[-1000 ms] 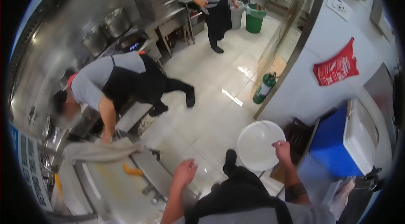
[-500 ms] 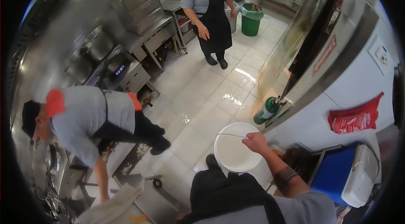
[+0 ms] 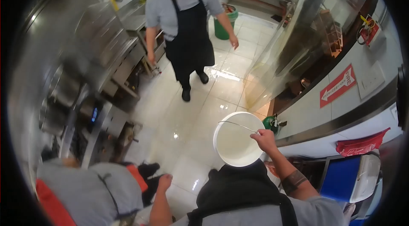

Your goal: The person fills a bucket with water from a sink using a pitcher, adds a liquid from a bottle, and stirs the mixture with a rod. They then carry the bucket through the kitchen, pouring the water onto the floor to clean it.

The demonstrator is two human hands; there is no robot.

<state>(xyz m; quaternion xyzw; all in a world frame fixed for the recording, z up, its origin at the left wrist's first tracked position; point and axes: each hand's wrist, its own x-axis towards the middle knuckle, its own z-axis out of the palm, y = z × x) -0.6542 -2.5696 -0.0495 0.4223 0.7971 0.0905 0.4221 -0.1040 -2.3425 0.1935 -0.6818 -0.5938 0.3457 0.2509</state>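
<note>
My right hand (image 3: 265,140) is closed around the grip of the wire handle of a white plastic bucket (image 3: 218,144). The bucket hangs in front of my black apron, tilted so that I look down into its pale inside, where no contents can be made out. At the lower left, my left hand (image 3: 165,182) is raised with its fingers curled in, and nothing shows in it. It is close to the back of a bent co-worker (image 3: 104,187).
Another co-worker in a black apron (image 3: 187,38) stands ahead on the wet tiled floor (image 3: 187,132). Steel cooking equipment (image 3: 102,47) lines the left. On the right are a plastic strip curtain (image 3: 272,64), a green cylinder (image 3: 271,124) and a blue cooler (image 3: 341,179). Behind stands a green bin (image 3: 222,28).
I have advanced with the bucket, and the green cylinder is now partly behind it. The co-worker ahead appears nearer; the bent one has slid down the view. My left hand has come into view.
</note>
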